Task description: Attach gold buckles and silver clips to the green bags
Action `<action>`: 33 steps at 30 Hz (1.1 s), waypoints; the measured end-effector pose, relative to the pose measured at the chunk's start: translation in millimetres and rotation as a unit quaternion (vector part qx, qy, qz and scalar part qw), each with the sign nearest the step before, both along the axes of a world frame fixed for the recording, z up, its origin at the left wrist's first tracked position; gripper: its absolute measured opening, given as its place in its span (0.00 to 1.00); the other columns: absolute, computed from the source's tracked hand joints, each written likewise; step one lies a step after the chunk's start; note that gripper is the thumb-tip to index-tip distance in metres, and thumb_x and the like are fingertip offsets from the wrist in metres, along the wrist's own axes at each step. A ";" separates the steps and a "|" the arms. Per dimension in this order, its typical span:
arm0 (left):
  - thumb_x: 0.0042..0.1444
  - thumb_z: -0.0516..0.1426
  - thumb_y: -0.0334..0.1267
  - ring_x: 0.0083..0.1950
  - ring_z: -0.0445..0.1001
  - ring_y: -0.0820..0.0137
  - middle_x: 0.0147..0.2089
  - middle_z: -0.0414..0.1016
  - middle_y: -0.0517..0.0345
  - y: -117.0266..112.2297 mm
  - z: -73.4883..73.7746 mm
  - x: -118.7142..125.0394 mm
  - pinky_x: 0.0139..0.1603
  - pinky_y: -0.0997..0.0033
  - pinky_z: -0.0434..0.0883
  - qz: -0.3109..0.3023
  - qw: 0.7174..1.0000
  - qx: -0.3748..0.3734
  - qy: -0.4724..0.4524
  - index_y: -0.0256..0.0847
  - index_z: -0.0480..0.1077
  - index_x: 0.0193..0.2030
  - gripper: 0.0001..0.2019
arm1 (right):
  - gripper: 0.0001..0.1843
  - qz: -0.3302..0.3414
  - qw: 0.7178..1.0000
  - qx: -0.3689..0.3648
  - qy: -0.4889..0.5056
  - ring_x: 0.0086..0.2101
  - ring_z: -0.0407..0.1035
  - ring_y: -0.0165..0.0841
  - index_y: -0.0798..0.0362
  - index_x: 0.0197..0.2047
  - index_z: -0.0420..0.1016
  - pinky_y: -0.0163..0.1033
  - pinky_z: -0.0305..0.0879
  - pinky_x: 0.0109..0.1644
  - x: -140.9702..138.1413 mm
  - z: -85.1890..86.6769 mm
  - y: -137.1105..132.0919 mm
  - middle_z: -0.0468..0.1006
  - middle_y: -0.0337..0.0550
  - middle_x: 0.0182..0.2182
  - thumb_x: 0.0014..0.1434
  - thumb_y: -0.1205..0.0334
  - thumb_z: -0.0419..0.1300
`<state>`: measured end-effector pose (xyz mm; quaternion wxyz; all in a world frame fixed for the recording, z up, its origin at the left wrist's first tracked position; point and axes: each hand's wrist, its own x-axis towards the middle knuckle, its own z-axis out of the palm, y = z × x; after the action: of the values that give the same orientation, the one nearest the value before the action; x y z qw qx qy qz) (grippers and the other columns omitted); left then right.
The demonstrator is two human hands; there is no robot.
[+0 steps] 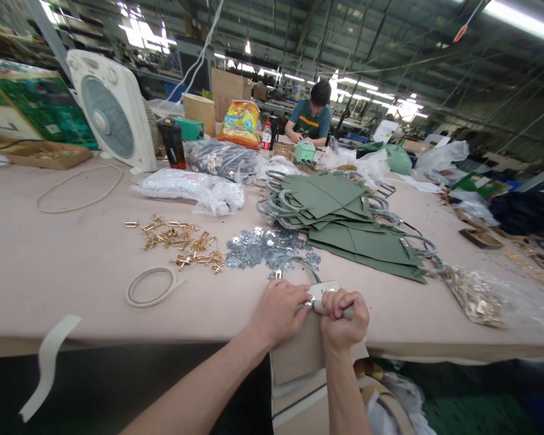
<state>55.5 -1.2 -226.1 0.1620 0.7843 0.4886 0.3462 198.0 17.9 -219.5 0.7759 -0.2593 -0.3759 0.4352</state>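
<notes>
My right hand (344,317) is wrapped in a fist round a pale-handled tool (348,312), whose kind I cannot make out. Close on its left, my left hand (283,309) rests with bent fingers pressed together at a small shiny metal piece (312,299). Both hands are over a beige-backed panel (299,356) that hangs past the table's front edge. From the panel's far end curves a green cord handle (306,261) with a gold clasp (278,273). Just beyond lie a heap of silver metal plates (267,246) and scattered gold clasps (181,241).
Stacked green bag panels (344,223) with cord handles lie at the back right. A tape roll (149,287) sits left, a bag of metal parts (478,296) right. Behind stand a white fan (113,109) and a dark bottle (172,142). Another person (312,115) works across the table.
</notes>
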 end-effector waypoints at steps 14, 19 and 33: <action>0.66 0.59 0.40 0.54 0.76 0.62 0.55 0.82 0.59 5.1 -0.9 -2.2 0.62 0.55 0.64 0.010 1.000 -0.018 0.016 0.49 0.76 0.50 0.08 | 0.19 -0.014 0.999 0.037 -0.017 0.16 0.48 0.26 0.50 0.25 0.63 0.34 0.52 0.23 -5.1 -2.7 4.7 0.55 0.29 0.15 0.69 0.56 0.51; 0.66 0.59 0.41 0.54 0.76 0.61 0.54 0.82 0.59 5.9 -1.9 -2.7 0.61 0.55 0.64 0.014 1.000 -0.023 0.012 0.50 0.76 0.52 0.10 | 0.18 -0.017 0.999 0.037 -0.024 0.16 0.49 0.26 0.51 0.25 0.64 0.35 0.53 0.23 -6.5 -0.1 3.2 0.55 0.29 0.15 0.68 0.59 0.51; 0.67 0.58 0.42 0.53 0.76 0.60 0.51 0.83 0.58 16.8 0.1 -5.5 0.59 0.55 0.65 0.024 0.999 -0.013 0.034 0.50 0.76 0.52 0.10 | 0.19 -0.025 0.996 0.051 -0.066 0.15 0.50 0.25 0.51 0.25 0.65 0.33 0.53 0.22 -10.2 2.2 16.7 0.55 0.28 0.15 0.69 0.60 0.51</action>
<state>49.9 15.6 -225.9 0.1471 0.7816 0.5167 0.3170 187.7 34.6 -217.3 0.7723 -0.2565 -0.4415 0.3780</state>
